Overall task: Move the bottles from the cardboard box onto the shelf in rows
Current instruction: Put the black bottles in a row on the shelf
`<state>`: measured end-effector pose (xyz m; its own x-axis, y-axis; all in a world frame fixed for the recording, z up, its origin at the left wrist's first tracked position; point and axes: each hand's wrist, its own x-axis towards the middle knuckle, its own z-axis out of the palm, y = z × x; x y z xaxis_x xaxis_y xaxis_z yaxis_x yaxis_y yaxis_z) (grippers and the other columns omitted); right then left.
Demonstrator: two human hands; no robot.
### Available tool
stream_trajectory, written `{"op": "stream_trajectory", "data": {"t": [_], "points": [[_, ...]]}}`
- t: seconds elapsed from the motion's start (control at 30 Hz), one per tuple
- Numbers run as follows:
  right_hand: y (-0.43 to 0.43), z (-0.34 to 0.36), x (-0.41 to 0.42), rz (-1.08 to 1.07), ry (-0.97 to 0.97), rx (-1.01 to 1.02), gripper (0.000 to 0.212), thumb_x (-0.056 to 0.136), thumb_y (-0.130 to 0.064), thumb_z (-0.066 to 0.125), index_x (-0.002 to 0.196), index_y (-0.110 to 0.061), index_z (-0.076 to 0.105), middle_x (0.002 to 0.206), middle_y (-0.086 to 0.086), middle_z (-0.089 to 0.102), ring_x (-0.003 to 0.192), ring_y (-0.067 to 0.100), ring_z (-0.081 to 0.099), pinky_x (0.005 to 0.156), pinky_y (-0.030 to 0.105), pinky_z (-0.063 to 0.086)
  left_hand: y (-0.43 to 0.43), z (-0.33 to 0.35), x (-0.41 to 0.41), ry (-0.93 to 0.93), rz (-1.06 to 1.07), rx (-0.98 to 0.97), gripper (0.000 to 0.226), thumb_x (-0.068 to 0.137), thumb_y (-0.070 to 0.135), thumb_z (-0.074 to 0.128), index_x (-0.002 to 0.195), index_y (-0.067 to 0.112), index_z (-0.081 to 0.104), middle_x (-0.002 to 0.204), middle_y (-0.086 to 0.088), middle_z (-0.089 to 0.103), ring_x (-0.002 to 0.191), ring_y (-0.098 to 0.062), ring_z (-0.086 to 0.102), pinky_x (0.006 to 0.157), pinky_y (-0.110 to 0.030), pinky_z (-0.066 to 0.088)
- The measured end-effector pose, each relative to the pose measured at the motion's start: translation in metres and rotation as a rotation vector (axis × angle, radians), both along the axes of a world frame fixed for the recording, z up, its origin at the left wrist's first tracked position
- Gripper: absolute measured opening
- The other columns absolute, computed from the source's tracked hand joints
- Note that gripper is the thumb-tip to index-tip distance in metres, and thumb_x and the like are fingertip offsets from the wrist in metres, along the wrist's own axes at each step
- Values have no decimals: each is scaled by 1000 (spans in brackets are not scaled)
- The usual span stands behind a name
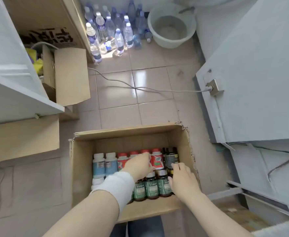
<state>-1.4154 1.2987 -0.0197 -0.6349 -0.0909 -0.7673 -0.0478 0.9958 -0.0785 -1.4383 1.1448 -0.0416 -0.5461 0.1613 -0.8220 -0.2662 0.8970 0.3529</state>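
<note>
Cardboard box (82, 168) sits open on tiled floor (119, 103). Inside: 2 white-capped bottles (105, 164) toward its left wall, green-labelled bottles (151, 189) along the near edge. Left hand (138, 165) has its fingers curled round a red-capped bottle (157, 159) mid-box. Right hand (183, 179) has fingertips on a dark bottle (172, 159) by the right wall; can't tell if it's gripped.

**FLOOR AND ITEMS RESTING ON IT**

The tiled floor (150, 106) carries the loose items. Well ahead of the left hand (136, 165) and right hand (183, 180), clear water bottles (109, 31) stand clustered, at least one lying on its side. A pale bucket (171, 26) stands just right of them. A grey cable (140, 88) lies across the tiles between cluster and hands. An open carton (68, 74) sits ahead-left.
</note>
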Motion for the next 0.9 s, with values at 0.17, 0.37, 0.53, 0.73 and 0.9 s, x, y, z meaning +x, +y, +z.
{"op": "stream_trajectory", "data": {"t": [0.17, 0.37, 0.53, 0.73, 0.9], "points": [[11, -49, 1, -185, 1, -85, 50, 96, -33, 43, 141, -17, 28, 141, 2, 29, 130, 20, 37, 100, 31, 39, 41, -72, -41, -76, 228, 144, 54, 93, 39, 52, 135, 6, 43, 132, -13, 56, 122, -28, 52, 98, -31, 41], [18, -59, 5, -298, 89, -164, 49, 95, -30, 45, 140, -17, 31, 140, 0, 31, 128, 16, 40, 95, 28, 41, 77, -105, -53, -81, 332, 182, 59, 87, 49, 57, 124, 3, 56, 124, -14, 61, 116, -30, 56, 95, -35, 46], [16, -63, -6, -343, 137, -238, 42, 95, -16, 43, 137, -11, 38, 138, 5, 37, 118, 22, 51, 89, 30, 43, 63, -96, -43, -23, 626, 246, 44, 89, 35, 61, 119, 4, 59, 119, -11, 64, 112, -25, 58, 89, -26, 43], [3, -97, -49, -74, 64, -111, 49, 90, 3, 38, 138, -6, 32, 138, 14, 34, 125, 30, 41, 99, 33, 37, 2, -94, -26, 41, 1053, 301, 25, 85, 27, 67, 105, 17, 58, 95, 5, 59, 78, 2, 53, 65, -9, 44], [-13, -125, -77, 363, -55, 150, 40, 95, -9, 37, 133, -1, 35, 138, 18, 38, 132, 33, 30, 100, 33, 35, -29, -107, -18, 11, 1150, 288, 29, 84, 29, 68, 109, 17, 57, 102, 3, 57, 95, -13, 56, 88, -27, 47]]}}
